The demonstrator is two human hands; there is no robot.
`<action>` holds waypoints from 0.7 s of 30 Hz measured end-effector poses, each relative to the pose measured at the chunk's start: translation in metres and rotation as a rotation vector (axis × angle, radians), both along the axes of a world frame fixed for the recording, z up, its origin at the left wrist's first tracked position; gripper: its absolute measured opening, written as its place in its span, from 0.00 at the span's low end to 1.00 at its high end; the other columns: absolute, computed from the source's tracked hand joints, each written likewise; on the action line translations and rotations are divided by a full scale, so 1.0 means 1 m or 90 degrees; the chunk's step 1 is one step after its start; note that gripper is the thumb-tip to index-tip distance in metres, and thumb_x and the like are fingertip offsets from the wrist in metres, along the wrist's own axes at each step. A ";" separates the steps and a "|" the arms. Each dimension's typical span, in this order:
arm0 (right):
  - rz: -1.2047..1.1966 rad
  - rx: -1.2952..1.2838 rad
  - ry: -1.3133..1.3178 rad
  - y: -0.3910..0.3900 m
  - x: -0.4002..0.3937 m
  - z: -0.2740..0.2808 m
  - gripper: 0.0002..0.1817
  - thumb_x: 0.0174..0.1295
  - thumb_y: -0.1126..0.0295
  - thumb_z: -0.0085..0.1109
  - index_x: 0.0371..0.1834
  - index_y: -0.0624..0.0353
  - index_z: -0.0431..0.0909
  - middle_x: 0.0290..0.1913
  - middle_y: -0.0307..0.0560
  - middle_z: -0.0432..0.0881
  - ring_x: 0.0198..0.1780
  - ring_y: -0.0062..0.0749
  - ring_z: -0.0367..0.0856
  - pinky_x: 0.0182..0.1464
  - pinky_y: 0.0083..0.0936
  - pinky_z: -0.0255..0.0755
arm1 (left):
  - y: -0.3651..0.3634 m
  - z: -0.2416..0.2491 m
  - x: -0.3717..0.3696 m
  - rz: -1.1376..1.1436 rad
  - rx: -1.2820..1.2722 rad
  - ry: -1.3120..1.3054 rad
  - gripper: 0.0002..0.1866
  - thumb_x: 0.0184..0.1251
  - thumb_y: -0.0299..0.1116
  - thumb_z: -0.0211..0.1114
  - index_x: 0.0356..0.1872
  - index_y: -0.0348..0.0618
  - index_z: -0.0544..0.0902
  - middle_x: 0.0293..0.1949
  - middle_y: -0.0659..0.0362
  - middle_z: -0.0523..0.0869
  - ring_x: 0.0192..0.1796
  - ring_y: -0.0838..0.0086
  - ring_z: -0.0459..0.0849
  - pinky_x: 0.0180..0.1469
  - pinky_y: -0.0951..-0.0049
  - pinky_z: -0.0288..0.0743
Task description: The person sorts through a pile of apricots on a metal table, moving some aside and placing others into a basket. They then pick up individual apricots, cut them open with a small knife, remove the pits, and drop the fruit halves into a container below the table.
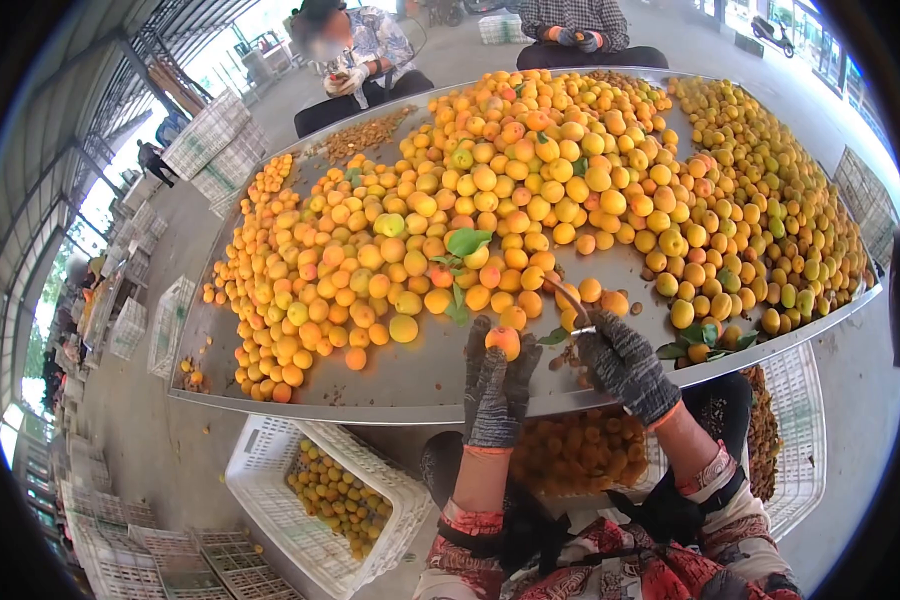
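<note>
My left hand, in a dark grey knit glove, is closed around an orange apricot above the front edge of the metal table. My right hand, gloved the same way, grips a slim curved brown tool with a shiny metal part by the fingers. The tool's tip points up and left, over the apricots. A large heap of apricots spreads behind both hands. Green leaves lie among the fruit, and some small brown pieces rest on the metal between my hands.
Below the table's front edge stand a white crate of greenish apricots and another white crate at right. Orange fruit halves fill a container by my lap. Two people sit across the table. Crates are stacked at left.
</note>
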State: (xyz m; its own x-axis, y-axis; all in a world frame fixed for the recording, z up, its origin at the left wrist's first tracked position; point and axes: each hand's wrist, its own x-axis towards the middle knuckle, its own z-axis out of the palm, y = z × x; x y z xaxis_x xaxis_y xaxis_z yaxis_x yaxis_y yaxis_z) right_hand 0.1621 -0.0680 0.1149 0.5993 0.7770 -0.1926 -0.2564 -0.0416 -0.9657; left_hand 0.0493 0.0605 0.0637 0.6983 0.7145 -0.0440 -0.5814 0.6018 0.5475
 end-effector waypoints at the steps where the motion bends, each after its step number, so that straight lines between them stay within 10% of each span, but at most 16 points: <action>1: 0.005 0.000 -0.165 0.001 -0.008 0.003 0.17 0.61 0.77 0.52 0.54 0.64 0.68 0.38 0.40 0.77 0.39 0.22 0.76 0.41 0.20 0.72 | 0.000 0.001 0.002 -0.005 -0.001 -0.026 0.27 0.61 0.33 0.62 0.60 0.43 0.63 0.54 0.53 0.69 0.53 0.66 0.73 0.55 0.60 0.72; 7: 0.049 0.034 -0.666 0.004 -0.034 -0.013 0.19 0.59 0.75 0.54 0.54 0.66 0.69 0.42 0.55 0.79 0.44 0.38 0.79 0.46 0.27 0.71 | -0.002 -0.003 0.002 -0.030 0.005 0.025 0.22 0.61 0.33 0.61 0.55 0.39 0.69 0.51 0.54 0.75 0.51 0.70 0.76 0.54 0.70 0.73; 10: 0.026 0.016 -0.398 0.007 -0.044 0.002 0.19 0.59 0.74 0.54 0.54 0.67 0.69 0.41 0.56 0.80 0.44 0.40 0.80 0.45 0.29 0.72 | -0.004 -0.004 0.002 -0.029 0.024 0.017 0.22 0.61 0.33 0.61 0.55 0.40 0.69 0.51 0.54 0.76 0.51 0.72 0.76 0.53 0.73 0.73; 21: -0.001 -0.018 -0.529 0.008 -0.048 0.008 0.19 0.59 0.74 0.54 0.54 0.67 0.68 0.39 0.59 0.79 0.42 0.48 0.79 0.44 0.32 0.72 | -0.010 0.005 0.001 -0.023 0.067 0.048 0.22 0.60 0.34 0.63 0.55 0.40 0.70 0.50 0.55 0.76 0.50 0.72 0.76 0.53 0.73 0.72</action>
